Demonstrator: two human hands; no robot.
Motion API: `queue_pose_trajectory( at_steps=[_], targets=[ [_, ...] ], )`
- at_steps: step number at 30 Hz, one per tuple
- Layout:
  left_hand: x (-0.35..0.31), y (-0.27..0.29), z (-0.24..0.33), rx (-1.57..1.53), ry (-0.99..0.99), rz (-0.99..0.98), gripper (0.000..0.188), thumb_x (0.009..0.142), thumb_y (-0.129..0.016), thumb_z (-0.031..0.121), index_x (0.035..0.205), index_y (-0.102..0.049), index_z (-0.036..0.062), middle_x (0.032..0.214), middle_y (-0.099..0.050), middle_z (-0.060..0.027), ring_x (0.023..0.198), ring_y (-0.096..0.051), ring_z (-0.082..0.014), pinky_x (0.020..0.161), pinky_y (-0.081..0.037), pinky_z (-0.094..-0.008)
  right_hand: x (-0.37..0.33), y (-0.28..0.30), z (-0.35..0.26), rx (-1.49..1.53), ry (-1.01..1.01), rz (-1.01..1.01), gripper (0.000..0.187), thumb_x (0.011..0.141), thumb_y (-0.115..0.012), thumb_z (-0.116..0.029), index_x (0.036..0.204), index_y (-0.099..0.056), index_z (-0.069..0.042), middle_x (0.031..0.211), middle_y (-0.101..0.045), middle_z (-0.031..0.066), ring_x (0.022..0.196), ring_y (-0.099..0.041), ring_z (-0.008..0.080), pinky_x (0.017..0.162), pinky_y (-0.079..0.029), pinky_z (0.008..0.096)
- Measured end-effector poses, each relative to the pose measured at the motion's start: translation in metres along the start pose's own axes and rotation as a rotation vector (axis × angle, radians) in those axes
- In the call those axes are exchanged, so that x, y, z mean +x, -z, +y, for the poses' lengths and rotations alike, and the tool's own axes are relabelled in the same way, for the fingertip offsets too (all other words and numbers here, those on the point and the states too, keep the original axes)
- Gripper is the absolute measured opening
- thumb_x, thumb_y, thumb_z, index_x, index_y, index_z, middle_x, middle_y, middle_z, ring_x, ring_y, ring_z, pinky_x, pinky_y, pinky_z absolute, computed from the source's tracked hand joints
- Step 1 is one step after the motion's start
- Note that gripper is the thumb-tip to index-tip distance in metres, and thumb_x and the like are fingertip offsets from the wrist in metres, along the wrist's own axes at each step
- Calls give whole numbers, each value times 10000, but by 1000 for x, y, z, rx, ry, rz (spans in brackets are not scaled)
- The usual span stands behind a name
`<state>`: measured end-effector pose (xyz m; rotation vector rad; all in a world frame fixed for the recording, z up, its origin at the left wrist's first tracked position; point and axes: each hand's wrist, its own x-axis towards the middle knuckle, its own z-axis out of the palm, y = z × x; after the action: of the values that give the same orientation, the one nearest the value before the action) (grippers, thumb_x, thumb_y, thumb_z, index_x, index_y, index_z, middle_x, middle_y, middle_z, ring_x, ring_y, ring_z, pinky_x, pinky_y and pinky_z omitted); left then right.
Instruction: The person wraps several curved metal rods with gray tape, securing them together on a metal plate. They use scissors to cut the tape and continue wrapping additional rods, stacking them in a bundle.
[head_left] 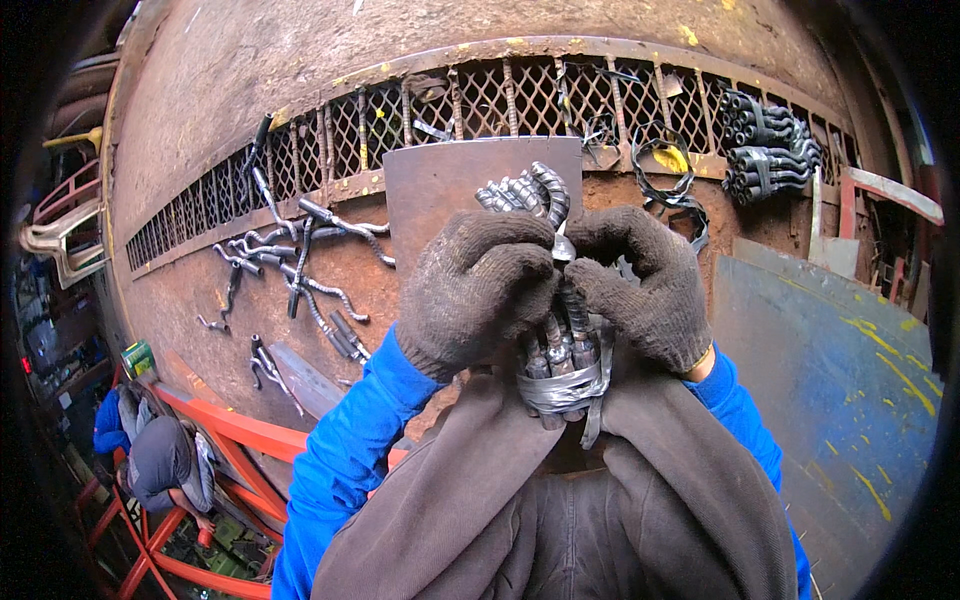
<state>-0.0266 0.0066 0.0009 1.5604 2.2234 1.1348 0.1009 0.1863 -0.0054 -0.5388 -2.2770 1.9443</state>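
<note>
A bundle of ridged, bent metal tubes (515,192) stands between my knees, its curved ends pointing away from me. Grey tape (570,388) wraps the near end of the bundle, with a loose tail hanging down. Dark knitted work gloves cover both hands. My left hand (483,285) is closed with its fingertips pinched at the bundle's middle. From the other side, my right hand (645,280) pinches at the same spot. A small shiny grey piece, apparently a strip of tape (564,248), shows between the fingertips. The gloves hide much of the bundle's middle.
Loose bent tubes (300,250) lie scattered on the rusty floor at left. Taped tube bundles (765,150) sit on the floor grating (480,100) at far right. Dark strapping (668,185) lies nearby. Metal sheets (830,400) flank me. Beyond a red frame (235,425), another person (165,460) bends down.
</note>
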Motion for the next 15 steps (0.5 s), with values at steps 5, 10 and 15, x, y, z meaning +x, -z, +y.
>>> queue_pose_trajectory(
  at_steps=[5,10,15],
  targets=[
    [-3,0,0,8,30,-5,326,745,-799,128,1045,-678,93,1116,-683,-124,974,-668,-341,818,-546,-434,1,-5,3,88,-81,4,250,875,-730,-153,1076,-700,-7,985,-727,107,890,-674,146,801,-533,313],
    [-8,0,13,-89,274,-52,363,781,-797,100,1129,-694,93,1081,-710,-118,923,-693,-260,781,-556,-382,0,-5,1,135,-90,0,247,888,-722,-158,1082,-694,-8,967,-721,97,876,-664,133,801,-530,299],
    [-10,-5,9,-156,329,-36,409,784,-797,76,1179,-694,77,1019,-733,-104,885,-710,-192,773,-564,-343,-1,-12,1,270,-170,21,262,891,-731,-155,1101,-656,-17,976,-698,66,887,-632,112,807,-527,291]
  ],
)
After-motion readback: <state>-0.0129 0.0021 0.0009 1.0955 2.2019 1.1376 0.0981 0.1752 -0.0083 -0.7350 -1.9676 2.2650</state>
